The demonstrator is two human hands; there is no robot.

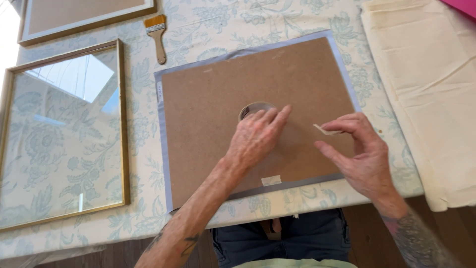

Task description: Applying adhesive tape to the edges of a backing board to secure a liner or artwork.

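A brown backing board [218, 89] lies on a grey mat [342, 54] in the middle of the table. My left hand [255, 136] rests on the board over a roll of tape [252, 108], mostly covering it. My right hand [359, 149] hovers just to the right, thumb and forefinger pinching the end of a short pale strip of tape [322, 130]. Another small piece of tape [271, 180] is stuck at the board's near edge.
A gold-framed glass pane [121, 124] lies at the left, another frame [89, 22] at the top left. A wooden-handled brush [157, 34] sits above the board. Folded cream cloth [426, 89] covers the right side. The floral tablecloth [139, 149] ends at the near edge.
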